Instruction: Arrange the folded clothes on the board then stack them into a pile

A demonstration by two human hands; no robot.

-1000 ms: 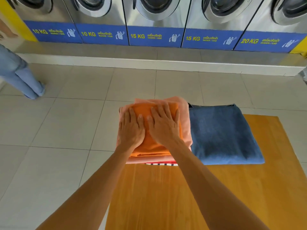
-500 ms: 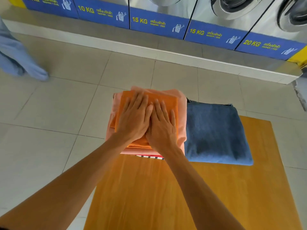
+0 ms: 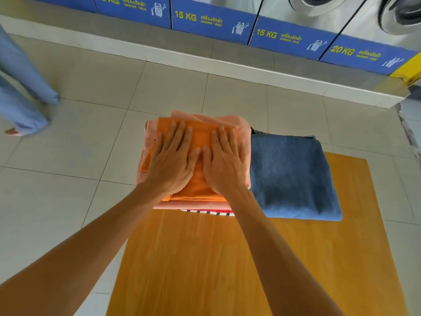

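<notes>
A pile of folded clothes sits at the far left corner of the wooden board [image 3: 205, 258]. On top lies an orange cloth [image 3: 200, 137], under it a peach cloth [image 3: 243, 131], and at the bottom a red, white and black striped piece [image 3: 207, 212] peeks out. My left hand [image 3: 173, 163] and my right hand [image 3: 223, 165] lie flat, side by side, palms down on the orange cloth, fingers spread. To the right of the pile lies a folded blue denim garment [image 3: 289, 174], touching the pile's side.
The board lies over a tiled floor [image 3: 68, 190]. A row of washing machines [image 3: 296, 39] with blue labels stands behind a raised step. Another person's legs in blue trousers [image 3: 20, 92] stand at the far left.
My hands have slid a little apart on the orange cloth, the left one moving left. The view has tilted further down and the person at the left has stepped.
</notes>
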